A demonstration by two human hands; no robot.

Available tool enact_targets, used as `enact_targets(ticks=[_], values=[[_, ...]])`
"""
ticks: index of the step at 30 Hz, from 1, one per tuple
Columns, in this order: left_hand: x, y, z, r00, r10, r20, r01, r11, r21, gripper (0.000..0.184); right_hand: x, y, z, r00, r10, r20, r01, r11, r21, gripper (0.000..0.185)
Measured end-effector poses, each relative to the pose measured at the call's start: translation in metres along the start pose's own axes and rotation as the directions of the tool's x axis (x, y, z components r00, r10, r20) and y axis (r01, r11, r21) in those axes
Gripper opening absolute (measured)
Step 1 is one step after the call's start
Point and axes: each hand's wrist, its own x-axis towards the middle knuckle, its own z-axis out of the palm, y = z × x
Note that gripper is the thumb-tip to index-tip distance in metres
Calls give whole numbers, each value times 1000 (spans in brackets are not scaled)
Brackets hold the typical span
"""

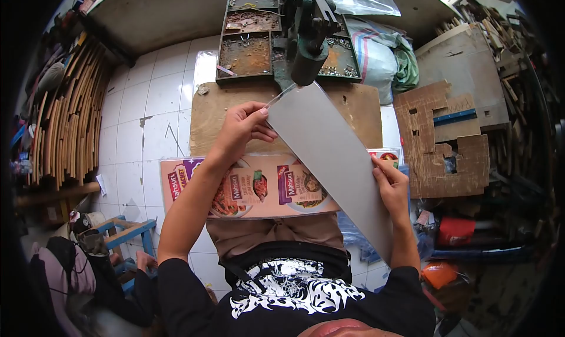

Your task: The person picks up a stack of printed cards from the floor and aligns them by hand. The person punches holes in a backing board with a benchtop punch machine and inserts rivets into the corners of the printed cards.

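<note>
Holding gray panel [326, 160] on a slant over the desk [209, 113], with top corner right at the dark machine [309, 66] and lower end beside the lap [276, 234]. Cannot tell from this angle whether touching the machine or just under it. Pinching left long edge near the top with left hand [250, 125], thumb on upper face, probably to steer that corner finely. Gripping opposite edge lower down with right hand [391, 184], mostly closed, likely to bear the long free end and stop sagging. Holding nothing but the panel in both hands. Lying underneath, along near side of desk and partly over lap: printed sheet [253, 184], perhaps placed for easy reach. Flanking machine: compartment trays [253, 76] with small bits [340, 42], presumably close for quick picking. Farther right, cut-out brown board [424, 160]; far left, stacked boards [67, 119] on edge, likely to save room.
</note>
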Motion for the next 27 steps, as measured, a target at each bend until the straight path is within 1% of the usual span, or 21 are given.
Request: enact_targets(ticks=[6,8,12,14,17,23,27], values=[[-1,2,2,1000,-20,-16,20,1000,-1,29,0,5,0,1000,2,3,-2,1000,7,27],[-2,3,2,999,-24,-25,24,1000,-5,29,0,5,-1,999,38,8,-39,999,32,27],[-3,5,3,999,-46,-22,46,999,-8,29,0,5,-2,998,56,11,-56,998,-3,27],[-1,6,3,998,-53,-24,53,999,-13,29,0,9,-1,1000,9,-2,-9,999,-34,27],[0,2,1,997,-70,-31,69,997,-37,29,1,6,2,1000,21,-13,-21,1000,-3,27],[0,3,2,999,-26,-31,25,999,-26,27,-1,6,0,999,41,-6,-41,999,1,27],[-1,1,1,999,-35,-32,35,999,-7,25,-4,0,-1,999,32,-15,-31,999,9,26]])
